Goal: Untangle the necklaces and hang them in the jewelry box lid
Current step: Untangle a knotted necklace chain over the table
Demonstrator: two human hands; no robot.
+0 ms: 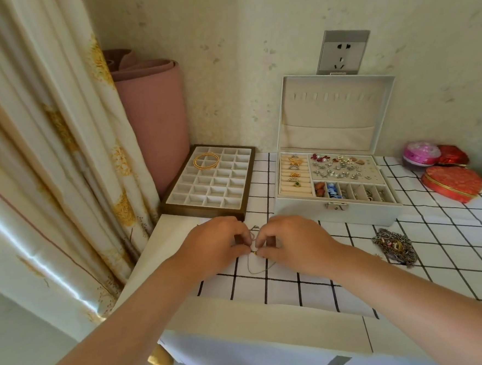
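Observation:
A thin silver necklace [258, 269] lies on the checked cloth in front of me, its chain looping below my fingers. My left hand [215, 244] and my right hand [291, 241] both pinch it at the top, fingertips almost touching around a small gold bit. A dark tangled heap of necklaces [394, 246] lies on the cloth to the right. The white jewelry box [335, 207] stands behind, its lid [333, 113] upright with a row of bare hooks and a pocket below. Rings and earrings fill its tray.
A brown compartment tray [208, 183] with gold bangles [206, 161] sits at the left rear. Red and pink gift boxes [452, 183] sit far right. A curtain [47, 167] and a pink rolled mat [155, 117] stand at the left. A wall socket [342, 52] is above the lid.

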